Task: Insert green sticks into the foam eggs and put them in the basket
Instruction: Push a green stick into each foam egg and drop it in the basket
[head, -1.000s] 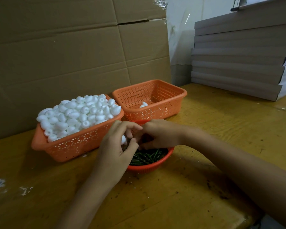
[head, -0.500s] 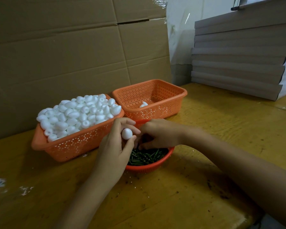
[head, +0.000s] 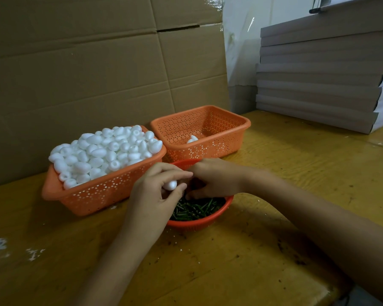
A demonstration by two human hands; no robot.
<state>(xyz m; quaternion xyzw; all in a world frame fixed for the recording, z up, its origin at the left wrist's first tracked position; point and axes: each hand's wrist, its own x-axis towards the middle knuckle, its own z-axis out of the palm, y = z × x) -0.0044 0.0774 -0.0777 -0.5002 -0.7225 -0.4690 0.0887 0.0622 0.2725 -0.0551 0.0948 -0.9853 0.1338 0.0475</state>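
One foam egg (head: 170,185) betw. fingers (head: 175,172) of L hand (head: 152,198), above stick bowl (head: 200,224)

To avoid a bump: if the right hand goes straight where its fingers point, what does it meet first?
Likely the egg in the left hand, just beside it; depth is unclear.

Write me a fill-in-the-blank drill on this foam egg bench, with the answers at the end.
1. The left hand holds one white foam ____.
2. The right hand is curled over the round red bowl of ____ sticks.
3. The orange basket heaped with foam eggs stands to the ____ of the nearly bare orange basket.
Missing words: egg; green; left.
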